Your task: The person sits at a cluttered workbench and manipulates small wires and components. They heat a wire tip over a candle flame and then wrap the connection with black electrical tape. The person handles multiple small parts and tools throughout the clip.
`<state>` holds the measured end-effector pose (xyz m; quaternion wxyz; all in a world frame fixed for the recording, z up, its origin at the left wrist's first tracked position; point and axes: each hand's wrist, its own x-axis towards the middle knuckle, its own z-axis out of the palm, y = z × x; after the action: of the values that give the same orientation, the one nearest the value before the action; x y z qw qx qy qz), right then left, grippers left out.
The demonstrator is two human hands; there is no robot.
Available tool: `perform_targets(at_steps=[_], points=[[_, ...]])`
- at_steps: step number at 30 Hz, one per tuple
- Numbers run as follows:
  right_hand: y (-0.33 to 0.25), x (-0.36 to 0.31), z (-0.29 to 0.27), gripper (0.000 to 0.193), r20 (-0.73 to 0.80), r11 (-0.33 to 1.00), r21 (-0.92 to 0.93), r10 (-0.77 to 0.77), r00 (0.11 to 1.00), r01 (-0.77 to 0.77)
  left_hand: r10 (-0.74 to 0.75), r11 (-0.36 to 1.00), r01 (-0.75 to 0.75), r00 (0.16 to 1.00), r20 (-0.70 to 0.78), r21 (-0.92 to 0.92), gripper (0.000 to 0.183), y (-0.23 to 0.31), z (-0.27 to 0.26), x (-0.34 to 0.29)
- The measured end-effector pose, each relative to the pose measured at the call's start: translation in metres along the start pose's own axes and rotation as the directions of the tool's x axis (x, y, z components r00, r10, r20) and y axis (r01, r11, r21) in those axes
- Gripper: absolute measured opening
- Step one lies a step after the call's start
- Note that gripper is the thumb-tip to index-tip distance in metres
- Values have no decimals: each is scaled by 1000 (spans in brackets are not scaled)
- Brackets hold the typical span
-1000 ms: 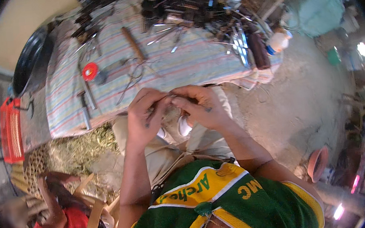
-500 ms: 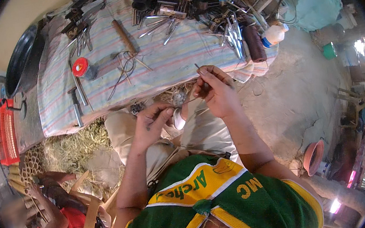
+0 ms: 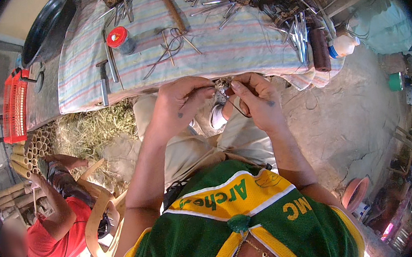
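My hands are close together in front of the near edge of the striped cloth, above my lap. My right hand [image 3: 256, 98] is closed in a pinch on a thin dark strand [image 3: 237, 108], which bends below its fingers. Just beside it, my left hand [image 3: 184, 103] has thumb and fingertips pressed together; what they hold, if anything, is too small to make out. On the cloth [image 3: 238, 51] beyond lie a loose coil of cord [image 3: 174, 45] with thin sticks, a tool with a wooden handle [image 3: 173, 13], a hammer [image 3: 104, 81] and a red-lidded jar [image 3: 118, 37].
Metal rods [image 3: 300, 40], a maroon thread-like roll [image 3: 319, 50] and a white bottle [image 3: 344, 46] are at the table's right. A black basin [image 3: 47, 29] and red crate [image 3: 14, 107] stand left. Lower left, a person in red [image 3: 64, 231] sits near bamboo tubes [image 3: 37, 149].
My hands have come closer together, my left moving right and up, my right slightly down. The strand between them now bends beneath my right fingers. The view has shifted, moving the table upward and right.
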<state>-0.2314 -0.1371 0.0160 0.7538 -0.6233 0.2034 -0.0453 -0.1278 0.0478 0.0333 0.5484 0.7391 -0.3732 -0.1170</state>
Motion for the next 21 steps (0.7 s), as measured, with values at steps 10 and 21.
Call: perform_targets(at_steps=[10,21], points=[[-3,-7,-2,13,88,998,7,-65,994,65,-129,911,178,980,152,-372,15,-3,13,16],[1,-6,-3,14,94,995,-77,-60,994,68,-171,925,216,971,164,-312,13,-1,13,16]])
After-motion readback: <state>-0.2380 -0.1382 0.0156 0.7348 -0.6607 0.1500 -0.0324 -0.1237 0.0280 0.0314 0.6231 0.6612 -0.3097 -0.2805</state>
